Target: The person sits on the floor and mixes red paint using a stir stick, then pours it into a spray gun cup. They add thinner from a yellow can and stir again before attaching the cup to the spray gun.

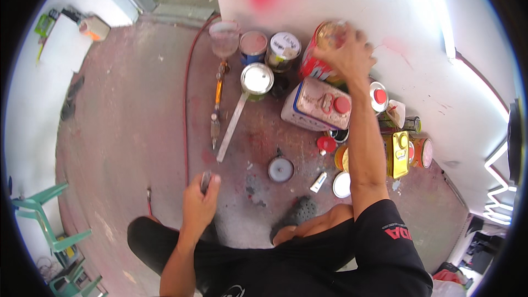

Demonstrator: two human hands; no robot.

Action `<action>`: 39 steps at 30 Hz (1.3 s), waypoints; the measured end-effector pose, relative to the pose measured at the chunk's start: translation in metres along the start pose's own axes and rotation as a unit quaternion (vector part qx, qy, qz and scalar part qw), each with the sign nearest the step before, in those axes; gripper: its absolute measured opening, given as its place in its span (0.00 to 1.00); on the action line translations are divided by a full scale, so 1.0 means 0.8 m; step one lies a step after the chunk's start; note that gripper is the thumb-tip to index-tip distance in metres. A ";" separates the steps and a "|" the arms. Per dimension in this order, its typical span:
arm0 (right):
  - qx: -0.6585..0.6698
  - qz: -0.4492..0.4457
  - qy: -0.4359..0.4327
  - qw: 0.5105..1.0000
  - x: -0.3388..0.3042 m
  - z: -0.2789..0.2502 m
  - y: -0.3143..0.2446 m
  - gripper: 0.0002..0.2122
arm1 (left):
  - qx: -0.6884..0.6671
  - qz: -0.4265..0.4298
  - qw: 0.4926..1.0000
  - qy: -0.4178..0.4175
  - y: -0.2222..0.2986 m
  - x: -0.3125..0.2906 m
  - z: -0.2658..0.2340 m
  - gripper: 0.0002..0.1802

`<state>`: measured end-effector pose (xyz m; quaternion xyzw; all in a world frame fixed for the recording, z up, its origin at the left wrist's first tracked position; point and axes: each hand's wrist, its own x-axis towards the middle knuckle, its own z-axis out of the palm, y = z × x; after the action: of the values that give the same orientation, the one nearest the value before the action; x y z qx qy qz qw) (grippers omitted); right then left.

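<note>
My left hand (199,208) is closed, thumb on top, around a small grey metallic object (205,182) of a kind I cannot make out. It is above the floor, short of a long flat metal strip (233,126). My right arm stretches far forward. The right hand (352,59) is open with fingers spread over the right side of a red and gold can (314,67) by the wall; whether it touches is hard to tell. Just below that hand stands a white and blue rectangular tin (311,111) with a red cap. A silver-lidded can (257,78) stands to its left.
A spray gun (219,91) with a clear cup lies left of several paint cans (253,43). A red hose (187,104) runs along the floor. Nearer are a round grey lid (281,170), a white tube (318,182), a red cap (326,144) and a yellow tin (397,155).
</note>
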<state>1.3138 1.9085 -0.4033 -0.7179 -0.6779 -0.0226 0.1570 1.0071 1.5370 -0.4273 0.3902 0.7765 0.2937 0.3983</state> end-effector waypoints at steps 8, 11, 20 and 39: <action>-0.043 -0.128 0.052 0.989 -0.028 -0.217 -0.018 0.59 | 0.083 0.021 0.991 -0.104 -0.050 0.019 0.058 0.24; 0.180 -0.089 0.093 0.975 -0.068 -0.262 0.016 0.55 | 0.109 0.007 0.967 -0.229 -0.062 0.031 0.078 0.25; 0.137 -0.073 -0.007 0.988 -0.224 -0.378 0.022 0.61 | 0.176 -0.007 0.962 -0.208 -0.117 0.095 0.276 0.27; 0.106 -0.250 -0.217 0.938 -0.364 -0.023 0.046 0.57 | -0.141 -0.190 0.942 0.239 -0.305 0.286 -0.015 0.16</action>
<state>1.3302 1.6211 -0.4646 -0.4915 -0.8517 0.1671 0.0712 0.8192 1.5997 -0.6975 0.0932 0.8591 0.4034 0.3008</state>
